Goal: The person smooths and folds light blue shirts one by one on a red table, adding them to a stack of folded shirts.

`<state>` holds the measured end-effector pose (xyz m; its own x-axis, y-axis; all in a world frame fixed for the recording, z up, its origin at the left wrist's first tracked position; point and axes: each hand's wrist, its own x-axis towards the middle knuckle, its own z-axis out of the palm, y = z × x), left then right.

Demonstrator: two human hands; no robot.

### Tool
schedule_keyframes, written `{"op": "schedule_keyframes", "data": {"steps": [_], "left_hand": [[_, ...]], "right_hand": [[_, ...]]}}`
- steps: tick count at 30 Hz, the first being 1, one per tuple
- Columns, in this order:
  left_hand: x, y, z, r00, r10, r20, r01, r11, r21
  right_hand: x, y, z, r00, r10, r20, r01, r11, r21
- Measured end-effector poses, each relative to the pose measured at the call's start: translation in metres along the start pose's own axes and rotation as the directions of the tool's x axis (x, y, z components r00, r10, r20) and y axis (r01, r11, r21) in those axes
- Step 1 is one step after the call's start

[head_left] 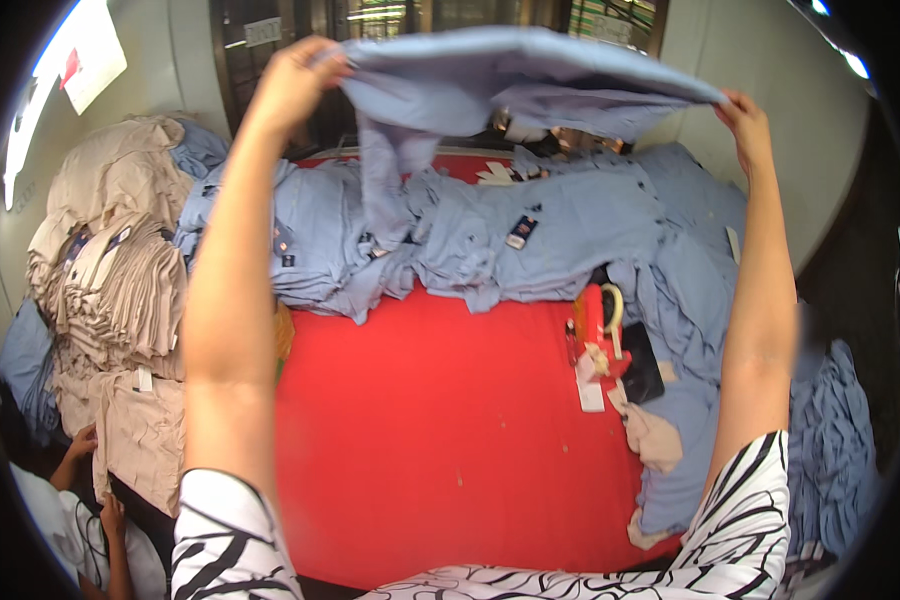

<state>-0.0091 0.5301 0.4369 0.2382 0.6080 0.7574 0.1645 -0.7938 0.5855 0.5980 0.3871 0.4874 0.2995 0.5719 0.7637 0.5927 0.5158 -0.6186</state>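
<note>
Head view: I see the left hand (pixel 310 82) and right hand (pixel 744 122), both pinched closed, each gripping one end of a blue garment (pixel 440 90). It spans the air between them, one part hanging before blue clothes (pixel 590 225) heaped across the red surface (pixel 440 430).

Counts, clock-face on the view. Wearer's hands (pixel 300 80): two, one at 11, one at 2. Raised blue garment (pixel 470 85): one, at 12, between them. Co-worker's hands (pixel 83 441): two, at 8. Desk (pixel 430 420): one, red, centre to 6. Tape roll (pixel 617 308): one, cream, at 3. Flat black item (pixel 644 365): one, near 4. White sheet (pixel 95 60): one, at 10. Dark tags (pixel 520 232): at least three, 10 through 1. Beige garments (pixel 120 290): many, layered, at 9; exact tally unreadable. Blue garments (pixel 590 215): many, overlapping, 10 round to 4; cannot separate singles.
</note>
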Motion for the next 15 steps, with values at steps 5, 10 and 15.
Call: {"op": "schedule_keyframes", "data": {"steps": [5,10,15], "left_hand": [[-0.044,-0.113,0.112,0.995,-0.095,0.012,0.093,0.987,0.128],[-0.157,-0.207,0.177,0.949,-0.133,0.285,-0.042,0.845,0.534],[-0.218,-0.222,0.204,0.979,0.003,0.203,-0.093,0.897,0.432]], "right_hand": [[-0.034,0.142,-0.03,0.999,-0.004,-0.047,-0.015,0.919,-0.394],[-0.156,0.23,0.007,0.982,0.007,0.187,0.125,0.721,-0.681],[-0.217,0.216,0.02,0.968,-0.01,0.252,0.198,0.646,-0.737]]}}
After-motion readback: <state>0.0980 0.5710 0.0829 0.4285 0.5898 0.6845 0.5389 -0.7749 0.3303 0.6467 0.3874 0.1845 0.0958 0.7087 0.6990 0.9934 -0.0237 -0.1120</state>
